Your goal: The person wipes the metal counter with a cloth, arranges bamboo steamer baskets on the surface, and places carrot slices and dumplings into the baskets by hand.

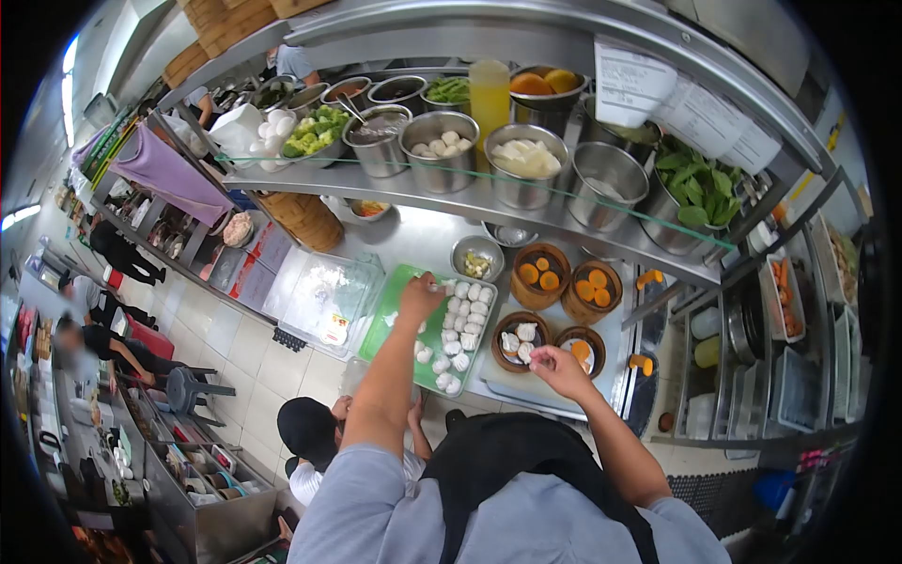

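White dumplings stand in rows on the right part of a green tray, with a few more lower down. My left hand reaches over the tray's far side, its fingers closed at a dumpling by the rows' end; the grip is partly hidden. Beside the tray, a round steamer basket holds several white pleated dumplings. My right hand is at that basket's right edge, thumb and forefinger pinched; whatever lies between them is too small to make out. It partly covers another steamer basket containing an orange round piece and white food.
Two steamer baskets with orange rounds stand behind. A small metal bowl sits near the tray, and a clear plastic container is left of it. Overhead, a steel shelf carries metal pots. A person in a black cap is close on the left.
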Demonstrator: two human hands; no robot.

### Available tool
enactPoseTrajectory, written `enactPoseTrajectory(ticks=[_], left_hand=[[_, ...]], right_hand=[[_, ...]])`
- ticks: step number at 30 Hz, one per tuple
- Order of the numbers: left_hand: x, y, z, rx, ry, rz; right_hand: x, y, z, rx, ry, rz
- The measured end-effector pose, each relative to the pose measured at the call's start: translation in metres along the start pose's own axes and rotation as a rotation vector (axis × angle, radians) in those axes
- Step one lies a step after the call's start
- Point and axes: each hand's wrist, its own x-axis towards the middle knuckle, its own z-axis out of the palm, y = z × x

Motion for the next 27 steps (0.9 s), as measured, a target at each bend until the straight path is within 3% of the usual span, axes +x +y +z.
enactPoseTrajectory(ticks=[2,5,12,17,20,21,22,23,27], left_hand=[[0.005,0.016,0.007,-0.002,-0.053,-0.15],[0.009,0.007,0.026,0.111,-0.088,-0.047],[0.013,0.004,0.006,0.08,-0.229,-0.191],[0.006,0.019,-0.028,-0.212,-0.204,-0.378],[-0.017,0.068,-0.029,-0.323,-0.151,0.024],[-0.028,0.089,-0.023,-0.389,-0.181,0.157],[-0.042,0.12,-0.026,-0.315,-0.316,0.132],[-0.059,0.145,-0.024,-0.341,-0.324,0.285],[-0.081,0.187,-0.004,-0.339,-0.362,0.345]], right_hand=[[0.001,0.001,0.001,-0.012,-0.029,0.018],[0.003,0.0,0.005,-0.015,-0.061,0.029],[0.003,-0.017,0.003,0.108,-0.112,0.205],[0.004,-0.026,-0.001,0.259,-0.124,0.24],[0.007,-0.045,0.003,0.705,-0.051,0.299],[0.01,-0.056,0.006,0.709,-0.063,0.3],[0.015,-0.069,0.009,0.9,-0.008,0.372],[0.02,-0.077,0.012,1.087,0.05,0.443],[0.046,-0.007,0.012,1.193,0.085,0.464]])
